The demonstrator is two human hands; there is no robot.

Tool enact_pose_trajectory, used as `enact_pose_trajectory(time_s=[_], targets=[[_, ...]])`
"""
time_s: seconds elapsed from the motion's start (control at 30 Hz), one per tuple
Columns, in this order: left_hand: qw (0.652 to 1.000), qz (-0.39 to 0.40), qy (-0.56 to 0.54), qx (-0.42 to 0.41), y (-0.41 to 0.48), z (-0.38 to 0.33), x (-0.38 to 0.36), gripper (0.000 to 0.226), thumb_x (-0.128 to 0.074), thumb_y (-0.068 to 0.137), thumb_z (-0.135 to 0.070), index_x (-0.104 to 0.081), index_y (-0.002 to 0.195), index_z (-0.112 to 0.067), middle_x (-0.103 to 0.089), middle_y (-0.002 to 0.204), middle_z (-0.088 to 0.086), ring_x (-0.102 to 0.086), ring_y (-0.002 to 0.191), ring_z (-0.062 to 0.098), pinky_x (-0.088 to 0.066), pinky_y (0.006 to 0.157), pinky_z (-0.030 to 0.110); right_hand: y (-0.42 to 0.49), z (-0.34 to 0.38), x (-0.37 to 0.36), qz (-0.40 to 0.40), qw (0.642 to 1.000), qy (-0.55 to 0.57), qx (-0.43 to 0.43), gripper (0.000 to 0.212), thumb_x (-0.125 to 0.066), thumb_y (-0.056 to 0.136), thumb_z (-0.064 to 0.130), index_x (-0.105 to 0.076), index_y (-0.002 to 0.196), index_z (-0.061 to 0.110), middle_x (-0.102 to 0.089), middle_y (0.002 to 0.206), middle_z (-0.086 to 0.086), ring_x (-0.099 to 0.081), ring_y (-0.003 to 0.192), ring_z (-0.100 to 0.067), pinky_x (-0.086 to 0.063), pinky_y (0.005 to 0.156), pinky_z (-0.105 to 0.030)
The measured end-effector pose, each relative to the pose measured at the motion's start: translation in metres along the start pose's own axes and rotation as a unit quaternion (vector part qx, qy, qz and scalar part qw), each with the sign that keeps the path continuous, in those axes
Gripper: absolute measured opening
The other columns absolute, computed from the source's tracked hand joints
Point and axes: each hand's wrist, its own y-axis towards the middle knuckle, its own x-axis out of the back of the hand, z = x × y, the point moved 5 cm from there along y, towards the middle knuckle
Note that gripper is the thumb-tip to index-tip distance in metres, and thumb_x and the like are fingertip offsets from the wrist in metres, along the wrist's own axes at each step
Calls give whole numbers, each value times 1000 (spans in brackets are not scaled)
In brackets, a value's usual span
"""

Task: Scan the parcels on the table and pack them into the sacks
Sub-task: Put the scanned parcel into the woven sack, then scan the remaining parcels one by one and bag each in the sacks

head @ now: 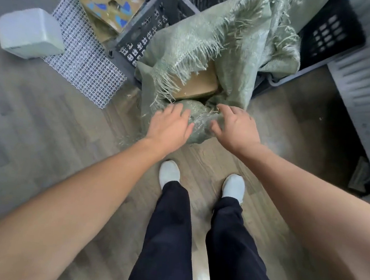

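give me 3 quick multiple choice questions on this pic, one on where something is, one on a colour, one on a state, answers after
1. Where is the brown cardboard parcel?
A. on the white grid mat
B. inside the green sack
C. in a black crate

2. What colour are the person's shoes?
A. white
B. red
C. black

3. How is the sack's mouth?
A. tied shut
B. open, with a frayed edge
C. taped closed

Answers:
1. B, the sack's fabric surrounds the parcel on all sides.
2. A, both shoes below the dark trousers are white.
3. B, the mouth gapes so the parcel shows, and loose fibres hang from the rim.
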Motion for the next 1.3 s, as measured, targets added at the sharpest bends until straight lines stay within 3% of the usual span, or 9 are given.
enact_pose_trajectory(time_s=[0.17, 0.33, 0.7, 1.0, 1.3], targets=[[997, -59, 5, -40, -1, -32, 82, 44, -38, 101, -40, -51, 131, -10, -55, 129, 10, -51, 118, 30, -44, 90, 45, -25, 3, 85, -52, 998, 33, -28, 55, -48, 98, 45, -41, 146, 18, -53, 140, -10, -46, 131, -33, -39, 101, -46], [993, -99, -42, -53, -3, -69, 173, 48, -36, 101, -43, -45, 137, -12, -51, 134, 7, -49, 121, 29, -45, 91, 46, -66, 0, 179, -140, 983, 83, -90, 56, -49, 98, 44, -41, 147, 17, -55, 139, -10, -48, 129, -32, -44, 100, -47], [958, -165, -52, -231, -70, -210, 344, 49, -40, 101, -43, -44, 139, -13, -49, 139, 10, -47, 125, 33, -43, 97, 47, -262, -26, 325, -341, 890, 158, -259, 56, -50, 99, 44, -39, 148, 20, -53, 142, -8, -47, 130, -32, -43, 103, -45], [898, -167, -30, -407, -196, -370, 394, 55, -41, 100, -46, -39, 144, -12, -46, 141, 11, -50, 121, 35, -44, 92, 49, -472, -78, 344, -444, 780, 197, -395, 60, -51, 97, 48, -39, 149, 20, -54, 142, -6, -50, 130, -31, -46, 102, -48], [841, -127, -3, -526, -322, -523, 358, 55, -44, 99, -45, -39, 143, -12, -48, 140, 13, -49, 123, 35, -44, 97, 50, -658, -135, 284, -486, 687, 229, -489, 60, -51, 98, 47, -40, 149, 18, -52, 145, -9, -47, 132, -32, -44, 104, -48]])
